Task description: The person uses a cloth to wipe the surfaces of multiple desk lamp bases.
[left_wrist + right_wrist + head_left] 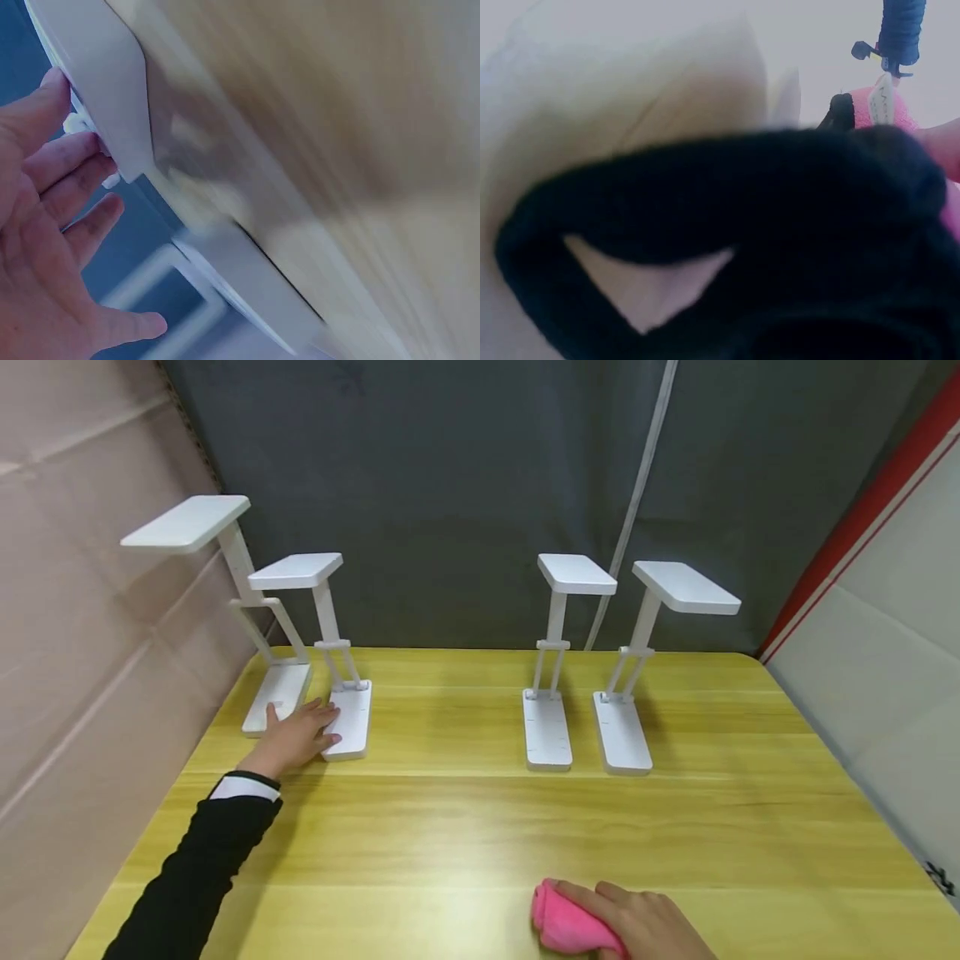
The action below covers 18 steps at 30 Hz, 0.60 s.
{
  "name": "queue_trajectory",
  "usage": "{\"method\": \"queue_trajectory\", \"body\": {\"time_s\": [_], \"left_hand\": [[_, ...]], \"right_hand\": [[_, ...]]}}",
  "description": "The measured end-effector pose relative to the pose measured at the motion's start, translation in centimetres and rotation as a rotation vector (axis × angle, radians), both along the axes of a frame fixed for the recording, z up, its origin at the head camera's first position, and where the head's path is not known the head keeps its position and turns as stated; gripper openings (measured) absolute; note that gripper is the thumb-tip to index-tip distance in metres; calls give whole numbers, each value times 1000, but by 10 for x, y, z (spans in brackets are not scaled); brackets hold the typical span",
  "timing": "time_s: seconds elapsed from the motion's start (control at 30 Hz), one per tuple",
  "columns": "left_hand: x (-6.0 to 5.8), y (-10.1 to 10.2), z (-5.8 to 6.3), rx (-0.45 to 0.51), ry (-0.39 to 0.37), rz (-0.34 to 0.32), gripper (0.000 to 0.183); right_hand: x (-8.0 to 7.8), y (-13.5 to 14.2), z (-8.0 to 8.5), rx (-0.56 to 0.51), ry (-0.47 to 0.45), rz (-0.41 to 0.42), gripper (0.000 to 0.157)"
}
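A: Doing what at eight o'clock in the head view?

B: Resting the left grip (296,739) at the end of a black sleeve (191,877); wide there, with fingers stretched and spread, touching the base (352,727) of the inner left lamp (327,610).

A: And toward the outer left lamp (238,560), between nine and ten o'clock?

B: Pointing at its foot with the thumb; impossible to tell whether touching or just above.

A: Sure about the other fingers?

B: Yes. Meeting the edge of the white base at ten o'clock in the left wrist view.

A: Holding what at five o'clock in the head view?

B: Clasping a bunched pink cloth (573,922) in the right grip (645,927), at the near side of the worktop (420,827). Visible again at two o'clock in the right wrist view, with a pale label (882,103), past a blurred black band (705,202).

A: Seeing more at three o'clock in the head view?

B: Yes, two upright white lamps, just beside each other: the inner right lamp (556,617) and the outer right lamp (646,625).

A: And behind?

B: A dark curtain (420,502) at twelve, with a pale strip (633,489) at one and a red band (862,518) at two.
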<state>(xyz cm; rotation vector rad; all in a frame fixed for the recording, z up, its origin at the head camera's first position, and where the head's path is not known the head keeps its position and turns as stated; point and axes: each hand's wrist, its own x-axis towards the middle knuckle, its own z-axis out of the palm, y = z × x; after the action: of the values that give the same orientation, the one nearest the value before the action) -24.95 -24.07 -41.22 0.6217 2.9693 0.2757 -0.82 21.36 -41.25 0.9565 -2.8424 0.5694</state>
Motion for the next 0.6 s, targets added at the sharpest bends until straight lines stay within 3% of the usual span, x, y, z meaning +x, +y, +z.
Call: {"method": "queue_trajectory", "body": {"time_s": [0.1, 0.33, 0.6], "left_hand": [[17, 17, -2, 9, 77, -42, 49], [60, 72, -6, 31, 189, -160, 49], [112, 137, -2, -78, 329, -262, 51]], "right_hand": [[-1, -1, 1, -3, -38, 9, 80], [-3, 0, 5, -5, -182, 1, 79], [-3, 0, 6, 21, -168, -10, 78]]}}
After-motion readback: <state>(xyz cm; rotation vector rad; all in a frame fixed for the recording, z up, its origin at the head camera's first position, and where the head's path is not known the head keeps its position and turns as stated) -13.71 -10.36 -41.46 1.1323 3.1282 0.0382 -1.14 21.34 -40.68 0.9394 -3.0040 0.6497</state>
